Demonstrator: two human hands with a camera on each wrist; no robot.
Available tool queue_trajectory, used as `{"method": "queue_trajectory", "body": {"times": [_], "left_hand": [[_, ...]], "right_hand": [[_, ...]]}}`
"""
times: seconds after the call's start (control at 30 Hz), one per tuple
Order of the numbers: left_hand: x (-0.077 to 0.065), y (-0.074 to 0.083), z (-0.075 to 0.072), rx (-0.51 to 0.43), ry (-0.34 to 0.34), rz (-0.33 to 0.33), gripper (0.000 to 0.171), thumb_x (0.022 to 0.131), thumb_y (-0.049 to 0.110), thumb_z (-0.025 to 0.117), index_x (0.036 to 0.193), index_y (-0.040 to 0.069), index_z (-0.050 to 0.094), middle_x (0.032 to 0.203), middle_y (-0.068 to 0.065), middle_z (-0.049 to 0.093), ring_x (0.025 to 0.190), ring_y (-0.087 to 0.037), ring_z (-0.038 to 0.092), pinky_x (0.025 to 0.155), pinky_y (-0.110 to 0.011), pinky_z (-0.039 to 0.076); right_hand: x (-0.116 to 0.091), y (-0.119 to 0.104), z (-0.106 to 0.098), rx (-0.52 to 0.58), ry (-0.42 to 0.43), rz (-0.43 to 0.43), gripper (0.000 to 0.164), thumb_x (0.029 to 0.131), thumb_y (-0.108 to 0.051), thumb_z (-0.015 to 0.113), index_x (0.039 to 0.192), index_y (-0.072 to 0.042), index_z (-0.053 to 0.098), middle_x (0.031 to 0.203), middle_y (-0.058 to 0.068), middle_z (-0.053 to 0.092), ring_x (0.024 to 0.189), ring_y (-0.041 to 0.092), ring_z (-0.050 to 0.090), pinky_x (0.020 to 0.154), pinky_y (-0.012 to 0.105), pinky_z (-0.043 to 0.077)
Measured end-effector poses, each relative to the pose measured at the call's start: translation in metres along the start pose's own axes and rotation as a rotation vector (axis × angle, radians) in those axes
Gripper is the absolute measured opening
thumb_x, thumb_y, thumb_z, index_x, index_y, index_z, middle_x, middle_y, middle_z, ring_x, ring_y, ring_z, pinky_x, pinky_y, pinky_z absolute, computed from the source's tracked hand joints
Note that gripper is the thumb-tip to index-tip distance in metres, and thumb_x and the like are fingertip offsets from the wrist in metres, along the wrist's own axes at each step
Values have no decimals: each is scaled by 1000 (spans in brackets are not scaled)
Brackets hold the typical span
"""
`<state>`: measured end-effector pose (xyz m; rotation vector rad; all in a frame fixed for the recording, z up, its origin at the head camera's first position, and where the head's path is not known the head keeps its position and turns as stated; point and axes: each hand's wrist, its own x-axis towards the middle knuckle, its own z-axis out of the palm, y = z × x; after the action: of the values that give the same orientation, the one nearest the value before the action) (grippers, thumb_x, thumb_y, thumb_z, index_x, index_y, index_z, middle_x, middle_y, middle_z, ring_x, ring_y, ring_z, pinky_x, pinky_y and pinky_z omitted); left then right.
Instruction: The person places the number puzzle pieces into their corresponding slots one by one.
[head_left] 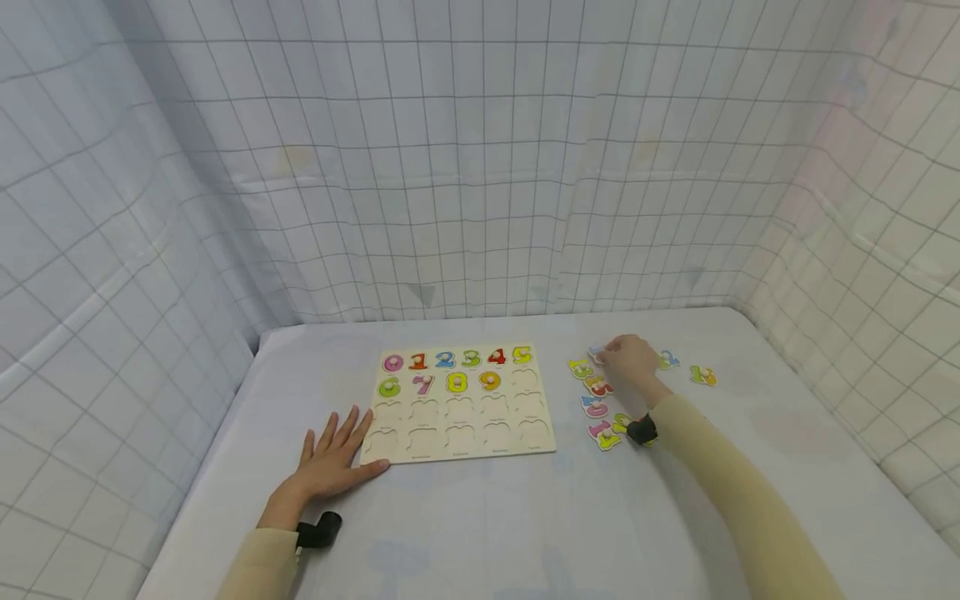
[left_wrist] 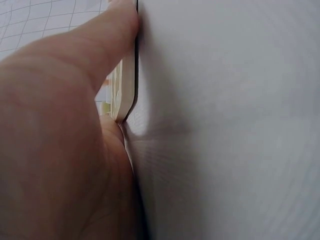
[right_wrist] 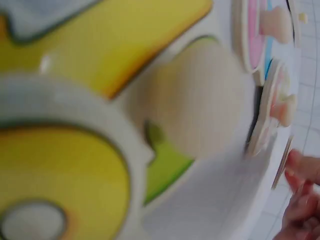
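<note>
My left hand (head_left: 332, 467) lies flat with spread fingers at the left edge of the wooden number puzzle board (head_left: 457, 457). Its thumb rests on the board's lower left corner. The board's upper part holds the colourful knobbed numbers 0 to 9, while the slots below are bare. Beyond the loose pieces, my right hand (head_left: 632, 358) pinches a light-blue number puzzle piece (head_left: 595, 355), partly hidden by the fingers. In the right wrist view, that thin piece (right_wrist: 283, 162) appears edge-on at the fingertips.
Right of the board lie several loose number pieces, among them a red-orange one (head_left: 598, 386), a blue-pink one (head_left: 595, 407) and a pink-yellow one (head_left: 604, 435). A yellow piece (head_left: 621, 422) is partly under the right wrist. Another piece (head_left: 703, 375) lies farther right. Checked curtains (head_left: 480, 167) surround the table.
</note>
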<state>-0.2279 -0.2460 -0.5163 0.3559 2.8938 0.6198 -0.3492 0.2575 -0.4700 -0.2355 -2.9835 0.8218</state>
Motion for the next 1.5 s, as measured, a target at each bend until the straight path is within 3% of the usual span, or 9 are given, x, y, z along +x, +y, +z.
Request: {"method": "queue_trajectory", "body": {"times": [0.27, 0.4, 0.57, 0.7, 0.9, 1.23, 1.33, 1.5], "left_hand": [[-1, 1, -3, 5, 3, -2, 99, 82, 73, 48, 154, 17, 10, 158, -15, 2, 140, -38, -13, 99, -60, -22], [-2, 6, -6, -17, -9, -7, 98, 83, 70, 51, 154, 17, 11, 158, -15, 2, 140, -38, -13, 100, -59, -22], [-5, 13, -10, -21, -26, -17, 97, 83, 68, 52, 154, 15, 12, 157, -16, 2, 140, -39, -12, 100, -60, -21], [-3, 6, -4, -19, -11, -6, 97, 83, 71, 50, 154, 19, 10, 158, -13, 2, 140, -37, -13, 100, -58, -23], [-8, 12, -9, -54, 2, 14, 95, 84, 66, 54, 154, 16, 14, 158, -15, 3, 140, -39, -12, 100, -60, -21], [-8, 14, -11, -27, -6, -3, 96, 84, 67, 52, 154, 15, 13, 157, -16, 3, 140, -39, -12, 101, -61, -20], [-9, 17, -14, -49, -4, 6, 95, 84, 65, 54, 153, 12, 15, 157, -18, 4, 140, -41, -11, 100, -62, -19], [-9, 14, -11, -53, 7, 31, 93, 85, 66, 52, 154, 18, 11, 158, -15, 2, 140, -38, -14, 99, -61, -21]], "right_hand": [[-5, -42, 9, -11, -134, -353, 23, 90, -32, 67, 96, -11, 72, 72, 0, 54, 62, 16, 47, 53, 28, 35], [-11, -61, 18, -35, -205, -472, 16, 88, -29, 69, 91, -14, 72, 67, -4, 50, 60, 13, 44, 54, 27, 32], [-11, -73, 31, -103, -235, -574, 12, 88, -28, 70, 88, -16, 71, 65, -5, 48, 61, 11, 43, 55, 27, 31], [-10, -78, 39, -126, -246, -597, 11, 88, -26, 70, 88, -15, 70, 65, -5, 48, 61, 11, 43, 55, 27, 30], [-12, -83, 45, -132, -245, -618, 10, 89, -24, 69, 89, -14, 71, 67, -5, 50, 60, 11, 43, 53, 25, 31], [-12, -86, 48, -119, -276, -570, 13, 89, -27, 68, 95, -15, 72, 71, -4, 52, 64, 12, 45, 56, 26, 33], [-15, -83, 41, -81, -260, -560, 20, 89, -29, 68, 101, -13, 72, 73, -4, 53, 62, 12, 44, 54, 25, 33], [-20, -63, 15, 52, -201, -488, 29, 90, -34, 66, 108, -12, 71, 75, -1, 55, 51, 13, 43, 47, 26, 34]]}}
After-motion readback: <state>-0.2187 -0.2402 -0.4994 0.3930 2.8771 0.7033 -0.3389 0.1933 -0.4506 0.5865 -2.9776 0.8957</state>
